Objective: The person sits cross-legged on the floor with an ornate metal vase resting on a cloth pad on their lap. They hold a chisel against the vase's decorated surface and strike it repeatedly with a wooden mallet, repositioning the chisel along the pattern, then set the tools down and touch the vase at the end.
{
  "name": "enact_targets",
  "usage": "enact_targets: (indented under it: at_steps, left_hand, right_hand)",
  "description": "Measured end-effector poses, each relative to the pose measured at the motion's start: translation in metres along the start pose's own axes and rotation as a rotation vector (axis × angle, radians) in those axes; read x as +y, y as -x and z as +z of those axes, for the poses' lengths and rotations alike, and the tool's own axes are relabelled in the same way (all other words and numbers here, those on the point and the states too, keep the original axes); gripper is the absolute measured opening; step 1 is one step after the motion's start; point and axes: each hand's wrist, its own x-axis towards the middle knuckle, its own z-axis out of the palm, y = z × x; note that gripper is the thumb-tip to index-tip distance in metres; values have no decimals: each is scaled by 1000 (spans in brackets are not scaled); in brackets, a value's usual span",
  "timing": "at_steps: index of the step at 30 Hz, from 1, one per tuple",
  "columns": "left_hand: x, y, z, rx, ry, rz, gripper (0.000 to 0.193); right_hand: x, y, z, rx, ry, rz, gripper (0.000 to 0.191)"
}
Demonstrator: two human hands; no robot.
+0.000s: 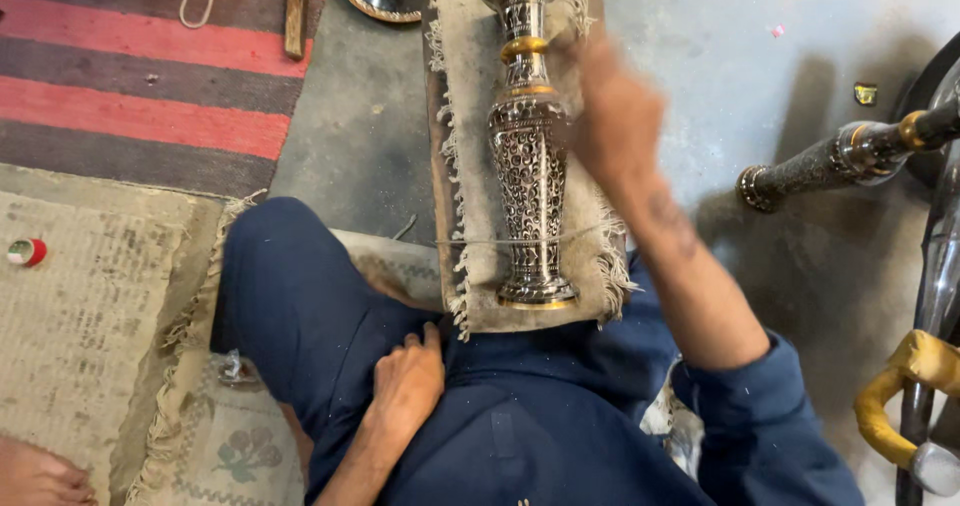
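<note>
A tall engraved metal vase point(527, 156), dark with silver patterning and gold bands, lies lengthwise on a fringed cloth-covered board point(470, 166) in front of me. My right hand point(612, 116) is blurred with motion against the vase's right side near its neck; whether it holds anything I cannot tell. My left hand point(405, 381) rests on my dark blue trouser leg with its fingers loosely curled and nothing in it. A thin wire or string point(480, 242) crosses the cloth near the vase's base.
A second engraved vase point(840, 158) lies at the right on the grey concrete floor. A red-and-dark striped rug point(130, 66) is at upper left, a beige mat point(90, 296) at left with a small red-and-white spool point(25, 253). Another person's foot point(35, 476) shows at bottom left.
</note>
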Motion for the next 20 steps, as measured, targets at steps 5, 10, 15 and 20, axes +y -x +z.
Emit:
enact_targets:
  at_steps: [5,10,15,20]
  left_hand:
    - [-1,6,-37,107,13,161,30]
    - [16,11,-106,374,378,264,22]
    - [37,-18,-135,574,495,598,24]
    - [28,-63,-126,457,514,731,19]
  right_hand:
    - [41,16,-27,-14,-421,411,13]
    - [6,97,-45,-253,-872,690,18]
    - [-46,146,-68,-136,-679,560,29]
    - [-59,154,-72,-296,-630,783,39]
